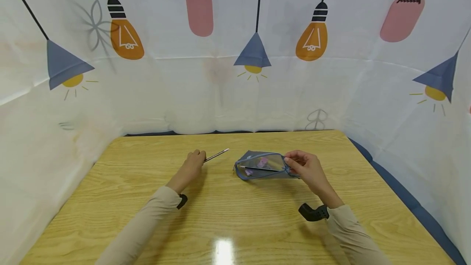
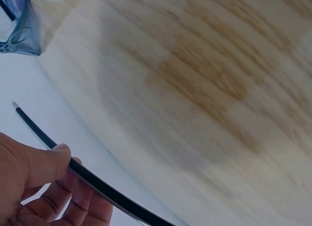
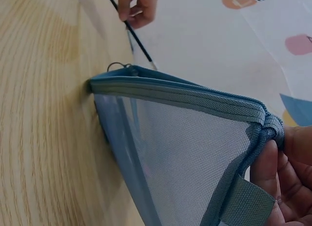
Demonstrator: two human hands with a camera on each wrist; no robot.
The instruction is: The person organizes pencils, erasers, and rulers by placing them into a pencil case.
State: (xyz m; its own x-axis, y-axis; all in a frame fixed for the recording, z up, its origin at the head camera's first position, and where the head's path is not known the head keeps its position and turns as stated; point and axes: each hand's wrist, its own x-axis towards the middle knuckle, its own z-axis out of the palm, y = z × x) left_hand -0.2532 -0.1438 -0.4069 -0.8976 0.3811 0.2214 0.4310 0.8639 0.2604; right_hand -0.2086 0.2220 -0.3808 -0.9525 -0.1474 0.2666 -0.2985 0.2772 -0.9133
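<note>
My left hand [image 1: 193, 165] pinches a dark pencil [image 1: 218, 155] between thumb and fingers, above the table. Its pale end points right, toward a blue mesh zip pouch [image 1: 272, 174]. In the left wrist view the thumb lies across the pencil's dark shaft [image 2: 100, 184]. My right hand [image 1: 308, 171] grips the pouch's right end by its corner, as the right wrist view shows beside the mesh side [image 3: 195, 148]. The pouch's zip is undone and its mouth gapes. Inside lie another dark pencil [image 1: 262, 169] and a small pinkish-purple item [image 1: 263, 162].
The wooden table [image 1: 220, 207] carries the pouch near its far side. Behind and around it hangs a white curtain [image 1: 176, 93] printed with lamps and bulbs. A black wrist band [image 1: 312, 212] sits on the right wrist, another [image 1: 182, 201] on the left.
</note>
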